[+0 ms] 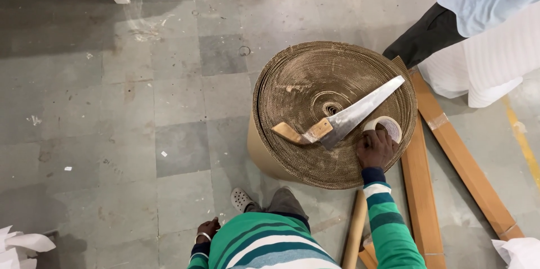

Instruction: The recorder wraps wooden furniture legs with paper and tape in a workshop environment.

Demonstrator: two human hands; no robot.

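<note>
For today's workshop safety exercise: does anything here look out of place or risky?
Yes. A bare-bladed saw lies loose on top of the upright corrugated cardboard roll, its blade right beside the right hand gripping a tape roll.

I saw the roll of corrugated cardboard (pixel 315 134) standing on end on the floor (pixel 140 106), directly before my feet. A saw (pixel 343 118) lay flat on its upper face, handle toward the left, blade running up to the right. My right hand (pixel 374 148) rested on the roll's right edge, touching a tape roll (pixel 387 127) just right of the saw's blade. My left hand (pixel 208 228) hung low at the left, well apart from the roll. Long flat boards (pixel 450 156) lay on the floor right of the roll; another person's leg (pixel 424 35) stood behind them.
</note>
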